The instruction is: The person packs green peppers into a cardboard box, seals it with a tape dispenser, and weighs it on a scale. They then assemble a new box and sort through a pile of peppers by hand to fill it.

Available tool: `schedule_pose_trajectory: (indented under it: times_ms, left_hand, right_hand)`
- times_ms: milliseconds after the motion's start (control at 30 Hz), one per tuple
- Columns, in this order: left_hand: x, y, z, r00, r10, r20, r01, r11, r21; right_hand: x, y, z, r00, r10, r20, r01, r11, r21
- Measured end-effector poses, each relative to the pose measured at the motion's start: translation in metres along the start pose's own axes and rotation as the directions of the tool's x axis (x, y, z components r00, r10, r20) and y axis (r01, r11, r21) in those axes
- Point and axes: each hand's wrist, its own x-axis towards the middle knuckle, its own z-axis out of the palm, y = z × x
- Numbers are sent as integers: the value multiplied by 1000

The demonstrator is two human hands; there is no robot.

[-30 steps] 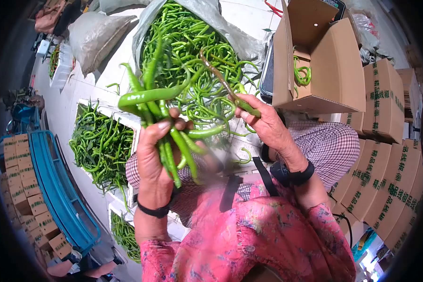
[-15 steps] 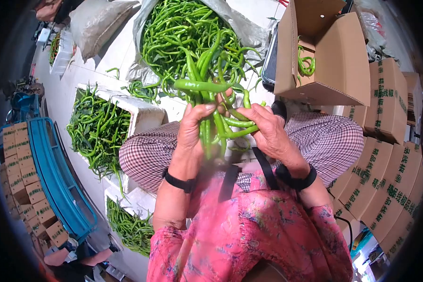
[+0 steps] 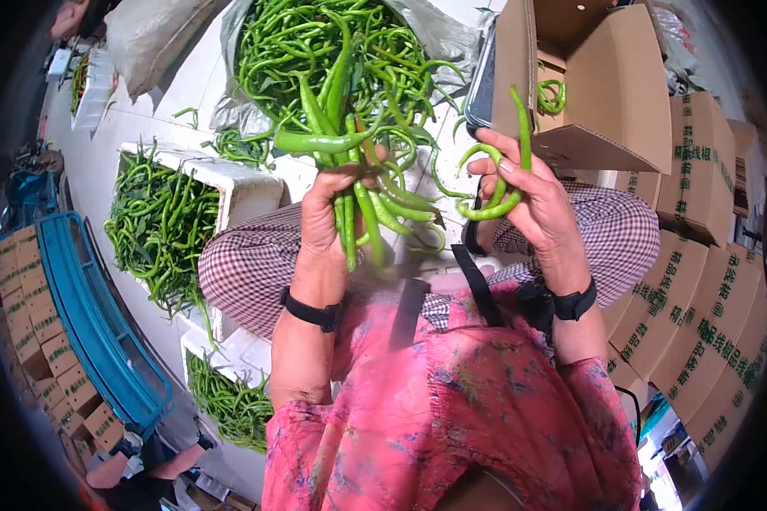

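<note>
My left hand (image 3: 331, 204) is closed round a bunch of long green peppers (image 3: 339, 94), whose ends stick out above and below the fist. To its right, my right hand (image 3: 533, 196) pinches a couple of curved green peppers (image 3: 521, 128), held apart from the bunch. Beyond my left hand lies a big heap of green peppers (image 3: 281, 43) in an open grey-white sack (image 3: 435, 30). An open cardboard box (image 3: 614, 102) stands beyond my right hand, with a few green peppers (image 3: 551, 96) inside.
White foam boxes (image 3: 251, 200) with green peppers stand at the left. Farther left are a blue frame (image 3: 102, 315) and stacked small cartons (image 3: 60, 349). Printed cardboard boxes (image 3: 699, 170) fill the right side. A full sack (image 3: 153, 43) lies at the upper left. Another person's arms (image 3: 175, 464) show at the lower left.
My right hand has moved away from the bunch, to the right and up, with a couple of peppers. My left hand has shifted slightly left with the bunch still in it.
</note>
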Motion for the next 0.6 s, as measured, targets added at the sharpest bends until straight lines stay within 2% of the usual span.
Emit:
schedule_pose_trajectory:
  times_ms: [33,100,133,233,300,367,467,600]
  left_hand:
    - [0,-1,4,999,15,-31,-16,1000,-9]
    - [2,4,-13,999,-17,45,14,998,64]
    - [2,4,-9,1000,12,28,-14,998,67]
    - [-1,3,2,996,81,35,-79,995,-58]
    - [-1,6,2,996,82,21,-81,994,-70]
    - [-2,9,4,996,86,12,-85,993,-83]
    - [-4,10,7,995,99,-22,-100,994,-54]
    - [-3,10,6,993,116,-35,-117,993,-18]
  right_hand:
    - [1,2,-3,1000,-2,-10,2,1000,-3]
    - [2,5,-7,994,5,108,-29,975,219]
    - [0,4,-6,991,-7,136,-32,960,279]
    - [-1,-2,2,986,-52,158,-1,948,320]
    - [-2,-3,6,993,-38,114,1,951,308]
    - [-1,0,0,968,-92,231,-22,893,449]
    - [-3,0,-3,978,-95,185,-23,834,552]
    - [-5,-1,-3,983,-95,160,-18,808,589]
